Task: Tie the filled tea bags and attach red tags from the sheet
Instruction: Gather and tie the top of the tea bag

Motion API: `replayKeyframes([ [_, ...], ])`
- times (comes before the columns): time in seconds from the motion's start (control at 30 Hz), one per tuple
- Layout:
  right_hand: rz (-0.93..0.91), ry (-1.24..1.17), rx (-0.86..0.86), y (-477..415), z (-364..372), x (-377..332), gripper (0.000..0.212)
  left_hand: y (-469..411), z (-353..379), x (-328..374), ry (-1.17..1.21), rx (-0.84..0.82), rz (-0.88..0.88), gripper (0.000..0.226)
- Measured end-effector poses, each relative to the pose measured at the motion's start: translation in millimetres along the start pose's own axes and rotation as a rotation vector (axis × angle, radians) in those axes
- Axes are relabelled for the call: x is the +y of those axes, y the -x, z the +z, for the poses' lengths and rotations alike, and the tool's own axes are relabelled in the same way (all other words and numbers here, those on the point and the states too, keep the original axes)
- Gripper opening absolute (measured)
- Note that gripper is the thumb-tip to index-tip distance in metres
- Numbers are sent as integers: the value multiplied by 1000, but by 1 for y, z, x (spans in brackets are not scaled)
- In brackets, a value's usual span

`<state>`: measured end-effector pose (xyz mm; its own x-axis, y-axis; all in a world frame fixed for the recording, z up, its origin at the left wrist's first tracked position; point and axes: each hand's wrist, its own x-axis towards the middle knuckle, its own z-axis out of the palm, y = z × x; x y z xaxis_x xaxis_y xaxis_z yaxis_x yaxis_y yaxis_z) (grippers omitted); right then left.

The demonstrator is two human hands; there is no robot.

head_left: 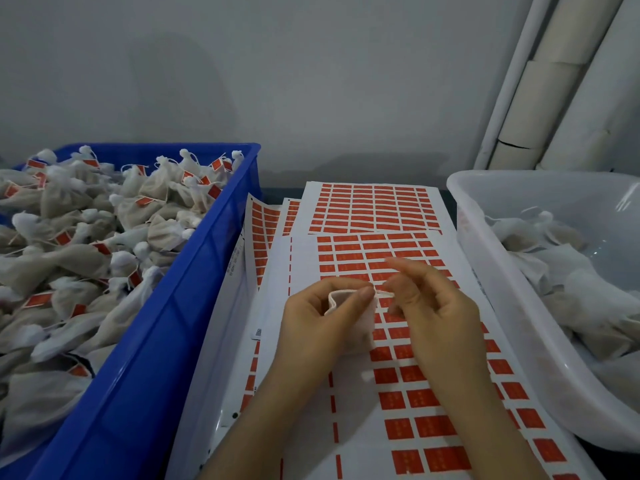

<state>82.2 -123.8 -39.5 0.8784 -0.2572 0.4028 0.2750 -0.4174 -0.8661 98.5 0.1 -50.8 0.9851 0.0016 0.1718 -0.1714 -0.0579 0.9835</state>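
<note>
Left of our hands stood the large blue plastic crate (214, 237), heaped with tied, red-tagged tea bags (79, 244). Right of our hands sat the translucent white plastic tub (485, 244), which held loose white gauze bags (568, 271) without tags. Directly beneath both hands lay the white paper sheet of red rectangular tags (429, 403), with further sheets overlapping beyond the fingertips. Our left hand (311, 327) held the small white filled tea bag (349, 306) above the sheet, fingers curled round its gathered neck. Our right hand (429, 306), just beside it, pinched the thin white drawstring (382, 291) that ran from the bag's neck; its fingertips were blurred.
</note>
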Motion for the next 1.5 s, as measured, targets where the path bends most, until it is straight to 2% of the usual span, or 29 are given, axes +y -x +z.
replayKeyframes([
  [0.13, -67, 122, -110, 3, 4, 3, 21, -2, -3, 1, -2, 32, 29, 7],
  [0.23, -108, 133, -69, 2, 4, 5, 19, -2, -4, 2, 3, 48, -4, 7],
  [0.4, -125, 161, -12, 2, 3, 5, 18, -1, -2, 3, -22, -20, -79, 11],
  [0.63, -175, 168, 28, 4, 5, 3, 15, -1, -4, 1, 12, 36, -80, 7],
  [0.87, -153, 135, 22, 5, 7, 3, 7, -2, -2, -2, -34, 94, -91, 2],
  [1.2, -103, 114, 80, 7, 7, 5, 10, -2, -2, -2, -85, 127, -79, 11],
  [1.3, -79, 125, 128, 7, 5, 4, 1, -2, -3, -3, -91, 122, -73, 11],
  [1.5, -85, 169, 238, 5, 2, 4, 17, -1, -4, -7, -181, 89, -55, 7],
])
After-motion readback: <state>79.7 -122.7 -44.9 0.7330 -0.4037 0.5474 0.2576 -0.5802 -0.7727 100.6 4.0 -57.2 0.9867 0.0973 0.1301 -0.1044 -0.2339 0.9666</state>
